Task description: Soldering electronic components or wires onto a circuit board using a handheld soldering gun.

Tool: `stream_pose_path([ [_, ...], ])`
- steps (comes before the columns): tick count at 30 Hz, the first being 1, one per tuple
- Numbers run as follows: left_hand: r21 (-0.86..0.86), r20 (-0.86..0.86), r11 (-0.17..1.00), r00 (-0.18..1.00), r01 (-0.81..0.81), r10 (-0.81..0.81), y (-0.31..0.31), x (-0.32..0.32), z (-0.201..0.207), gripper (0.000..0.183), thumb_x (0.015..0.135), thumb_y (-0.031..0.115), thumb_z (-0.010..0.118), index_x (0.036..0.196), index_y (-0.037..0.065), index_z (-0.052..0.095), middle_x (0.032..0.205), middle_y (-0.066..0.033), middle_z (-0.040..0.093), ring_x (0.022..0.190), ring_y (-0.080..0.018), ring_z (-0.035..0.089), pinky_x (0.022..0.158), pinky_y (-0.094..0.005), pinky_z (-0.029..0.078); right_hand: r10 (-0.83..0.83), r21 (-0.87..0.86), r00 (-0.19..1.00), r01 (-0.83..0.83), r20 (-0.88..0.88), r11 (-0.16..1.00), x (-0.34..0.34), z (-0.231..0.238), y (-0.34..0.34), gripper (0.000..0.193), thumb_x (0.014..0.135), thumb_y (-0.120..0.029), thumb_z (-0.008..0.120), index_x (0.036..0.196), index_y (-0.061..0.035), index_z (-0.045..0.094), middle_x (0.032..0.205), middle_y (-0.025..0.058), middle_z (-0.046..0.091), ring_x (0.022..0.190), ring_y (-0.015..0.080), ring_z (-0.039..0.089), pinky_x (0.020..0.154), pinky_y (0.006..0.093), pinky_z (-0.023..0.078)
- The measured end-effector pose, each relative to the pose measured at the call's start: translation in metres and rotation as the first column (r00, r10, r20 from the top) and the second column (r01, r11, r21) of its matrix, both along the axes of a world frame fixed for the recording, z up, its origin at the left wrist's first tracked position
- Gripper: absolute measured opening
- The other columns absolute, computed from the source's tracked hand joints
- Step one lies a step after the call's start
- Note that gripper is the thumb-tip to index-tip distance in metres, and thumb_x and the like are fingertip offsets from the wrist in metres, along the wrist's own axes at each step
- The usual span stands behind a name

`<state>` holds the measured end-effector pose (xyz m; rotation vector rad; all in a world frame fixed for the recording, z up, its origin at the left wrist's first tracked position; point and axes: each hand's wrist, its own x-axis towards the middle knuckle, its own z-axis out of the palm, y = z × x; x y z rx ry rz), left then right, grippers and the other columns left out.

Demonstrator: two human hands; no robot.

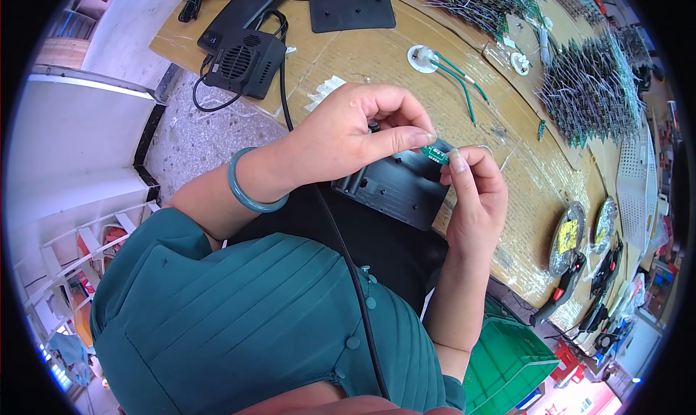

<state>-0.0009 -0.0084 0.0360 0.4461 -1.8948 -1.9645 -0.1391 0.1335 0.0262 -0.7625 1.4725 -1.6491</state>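
Observation:
Between my two hands is a small green circuit board [435, 154], pinched at both ends. My left hand [373, 129], with a bracelet on its wrist, grips the board's left end between thumb and index finger. The thumb and fingers of my right hand [477, 187] close on its right end. Just below the board, a flat black plastic panel [406, 194] with small raised posts lies at the table's near edge, partly covered by my left hand.
Bundles of circuit boards with wires [591, 89] stand at the right. A black device with a fan grille [243, 61] sits at the left, its cable crossing my body. Solder reels [568, 237] lie at the right edge, above a green crate [507, 364].

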Motion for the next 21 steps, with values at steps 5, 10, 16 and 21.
stream_pose_path([
  [5,0.027,-0.038,0.996,0.995,0.091,-0.090,0.003,-0.004,-0.001,0.012,0.087,0.003,0.060,0.099,-0.001,0.059,0.089,-0.0032,0.061,0.080,-0.0069,0.056,0.072,-0.0205,0.047,-0.089,-0.106,0.990,0.077,-0.114,0.991,0.000,-0.004,0.004,0.006,0.088,-0.006,0.058,0.085,-0.0002,0.057,0.082,0.0013,0.054,0.076,0.0073,0.049,0.070,0.0199,0.039],
  [10,0.236,0.069,0.963,0.986,0.129,-0.149,0.005,-0.003,0.005,0.013,0.083,-0.001,0.061,0.096,-0.001,0.059,0.090,-0.0047,0.061,0.086,-0.0100,0.060,0.079,-0.0237,0.049,-0.126,-0.139,0.907,0.076,-0.403,0.987,-0.007,-0.007,0.008,0.006,0.081,-0.004,0.063,0.085,-0.0002,0.060,0.081,0.0074,0.057,0.072,0.0159,0.054,0.067,0.0256,0.043],
  [16,0.374,-0.017,0.926,0.999,0.041,-0.038,-0.006,-0.004,-0.001,0.016,0.083,0.000,0.062,0.099,0.000,0.059,0.091,-0.0037,0.062,0.085,-0.0100,0.060,0.081,-0.0223,0.047,-0.547,-0.258,0.273,0.662,-0.792,0.704,-0.064,0.013,0.105,0.023,0.079,-0.002,0.065,0.102,0.0016,0.060,0.094,0.0082,0.061,0.081,0.0158,0.057,0.074,0.0271,0.046],
  [21,0.430,-0.019,0.903,1.000,0.009,-0.001,-0.010,-0.002,-0.003,0.017,0.087,0.006,0.059,0.103,0.001,0.056,0.091,-0.0057,0.060,0.085,-0.0115,0.060,0.074,-0.0214,0.047,-0.112,0.123,0.135,0.987,-0.985,0.105,-0.141,0.000,0.269,0.048,0.075,-0.026,0.077,0.105,0.0046,0.057,0.084,0.0101,0.061,0.075,0.0167,0.057,0.070,0.0291,0.047],
])
